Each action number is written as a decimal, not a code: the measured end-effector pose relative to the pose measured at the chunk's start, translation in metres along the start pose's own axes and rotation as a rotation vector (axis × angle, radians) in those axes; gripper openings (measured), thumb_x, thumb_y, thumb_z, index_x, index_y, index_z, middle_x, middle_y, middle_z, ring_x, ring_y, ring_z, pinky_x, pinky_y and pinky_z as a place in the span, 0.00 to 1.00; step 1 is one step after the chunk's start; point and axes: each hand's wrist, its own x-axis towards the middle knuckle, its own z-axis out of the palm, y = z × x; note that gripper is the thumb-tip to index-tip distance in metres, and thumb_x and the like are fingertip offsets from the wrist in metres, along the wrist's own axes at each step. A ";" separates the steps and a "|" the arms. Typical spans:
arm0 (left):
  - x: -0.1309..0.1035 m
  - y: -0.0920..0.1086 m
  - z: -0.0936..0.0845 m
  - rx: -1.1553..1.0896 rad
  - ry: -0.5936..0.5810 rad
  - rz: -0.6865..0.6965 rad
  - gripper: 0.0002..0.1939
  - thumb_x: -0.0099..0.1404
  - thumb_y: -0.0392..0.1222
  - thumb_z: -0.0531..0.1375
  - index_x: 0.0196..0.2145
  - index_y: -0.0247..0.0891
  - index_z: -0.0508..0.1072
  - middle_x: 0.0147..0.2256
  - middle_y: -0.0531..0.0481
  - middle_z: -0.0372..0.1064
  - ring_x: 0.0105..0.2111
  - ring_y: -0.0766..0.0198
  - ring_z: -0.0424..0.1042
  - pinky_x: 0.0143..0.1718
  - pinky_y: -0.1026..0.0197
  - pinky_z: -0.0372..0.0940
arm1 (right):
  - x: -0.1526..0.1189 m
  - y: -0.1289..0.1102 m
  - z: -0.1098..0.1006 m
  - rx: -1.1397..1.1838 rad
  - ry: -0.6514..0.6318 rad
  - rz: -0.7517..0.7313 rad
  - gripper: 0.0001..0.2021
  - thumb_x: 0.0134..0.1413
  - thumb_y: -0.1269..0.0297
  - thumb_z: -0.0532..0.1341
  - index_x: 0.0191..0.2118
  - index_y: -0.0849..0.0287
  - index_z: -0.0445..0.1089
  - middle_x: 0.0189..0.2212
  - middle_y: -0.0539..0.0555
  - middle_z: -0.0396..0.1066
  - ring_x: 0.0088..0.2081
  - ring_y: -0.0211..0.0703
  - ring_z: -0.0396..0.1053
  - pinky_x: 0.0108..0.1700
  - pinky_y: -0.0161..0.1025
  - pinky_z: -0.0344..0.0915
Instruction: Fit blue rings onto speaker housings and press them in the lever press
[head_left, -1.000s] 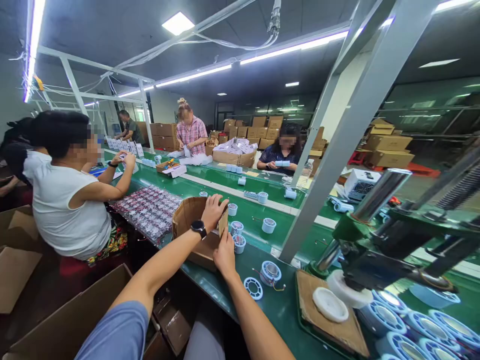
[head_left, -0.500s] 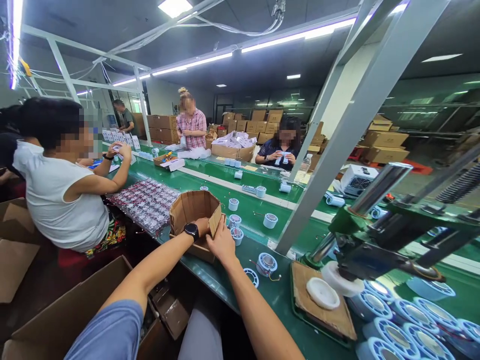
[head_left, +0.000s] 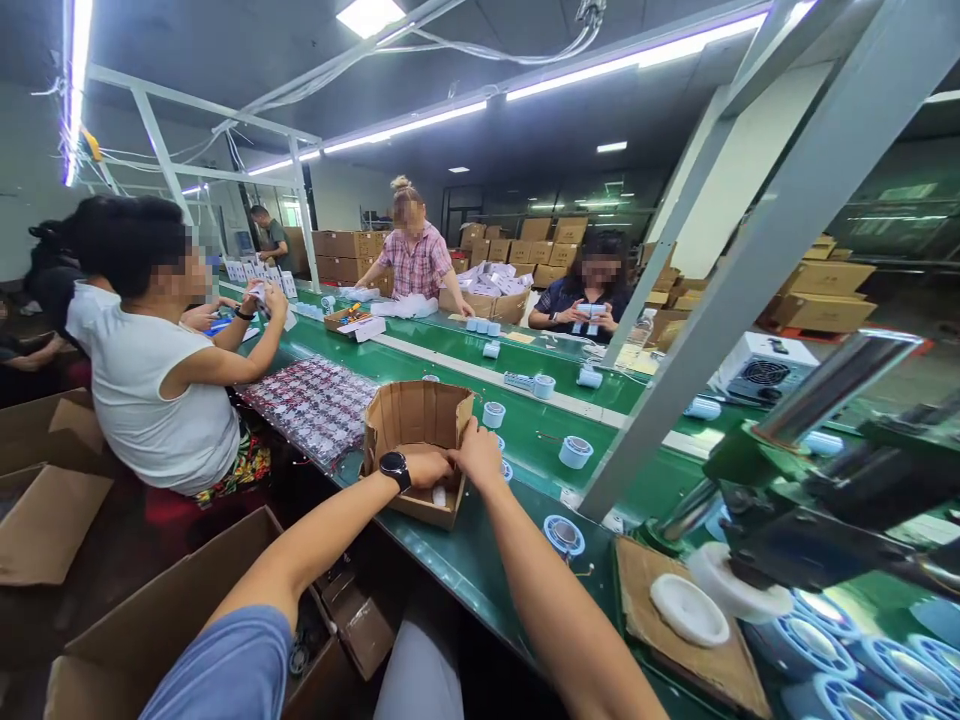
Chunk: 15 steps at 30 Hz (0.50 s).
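An open cardboard box (head_left: pixel 420 415) with cut-down walls stands at the near edge of the green bench. My left hand (head_left: pixel 426 468), a black watch on its wrist, reaches inside, low by the right wall. Its fingers look curled, with their tips hidden. Outside that wall my right hand (head_left: pixel 480 452) grips the box's right side, its thumb towards my left fingers. A small whitish piece (head_left: pixel 439 494) shows in the box beneath my left hand. Just left of the box lies a spread of small clear parts with red and dark wires (head_left: pixel 311 405).
Blue-and-white round units (head_left: pixel 576 452) stand along the green bench (head_left: pixel 525 545), with more crowded at lower right. A press (head_left: pixel 810 500) and grey post (head_left: pixel 675 350) occupy the right side. A co-worker in white (head_left: pixel 161 375) sits left; an open carton (head_left: pixel 172 600) stands below.
The view has turned slightly left. My left hand has moved lower inside the box, and my right hand higher on its side. The box's right flap no longer stands out between my hands.
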 end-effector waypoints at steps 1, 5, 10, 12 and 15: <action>0.000 0.001 -0.001 0.001 -0.006 0.028 0.14 0.58 0.25 0.59 0.35 0.41 0.79 0.39 0.51 0.79 0.40 0.63 0.74 0.43 0.65 0.65 | 0.006 0.001 -0.001 -0.008 0.000 -0.018 0.41 0.50 0.61 0.66 0.66 0.69 0.49 0.56 0.71 0.62 0.60 0.61 0.59 0.58 0.49 0.59; 0.000 0.006 -0.004 0.004 -0.009 0.100 0.12 0.58 0.26 0.59 0.32 0.40 0.79 0.38 0.50 0.78 0.40 0.63 0.74 0.44 0.65 0.64 | 0.032 0.016 -0.006 0.000 -0.071 -0.148 0.52 0.42 0.57 0.72 0.68 0.65 0.45 0.64 0.69 0.53 0.67 0.61 0.48 0.66 0.56 0.46; -0.002 0.011 -0.008 0.002 -0.009 0.069 0.11 0.59 0.28 0.60 0.31 0.42 0.80 0.39 0.50 0.78 0.43 0.62 0.74 0.47 0.65 0.64 | 0.046 0.037 0.002 0.049 -0.141 -0.304 0.58 0.43 0.55 0.70 0.71 0.68 0.34 0.63 0.70 0.55 0.65 0.55 0.56 0.66 0.50 0.47; -0.005 0.013 -0.010 0.004 -0.008 0.008 0.12 0.57 0.28 0.61 0.32 0.44 0.80 0.38 0.51 0.78 0.43 0.61 0.74 0.47 0.64 0.65 | 0.044 0.041 0.009 0.064 -0.115 -0.332 0.56 0.46 0.55 0.68 0.71 0.70 0.32 0.62 0.71 0.57 0.62 0.55 0.60 0.64 0.48 0.51; -0.009 0.016 -0.012 0.011 0.018 -0.144 0.13 0.58 0.29 0.61 0.37 0.44 0.80 0.38 0.48 0.78 0.41 0.58 0.76 0.44 0.61 0.67 | 0.038 0.044 0.021 0.075 -0.058 -0.380 0.53 0.47 0.56 0.67 0.70 0.69 0.35 0.60 0.71 0.60 0.59 0.54 0.63 0.60 0.45 0.57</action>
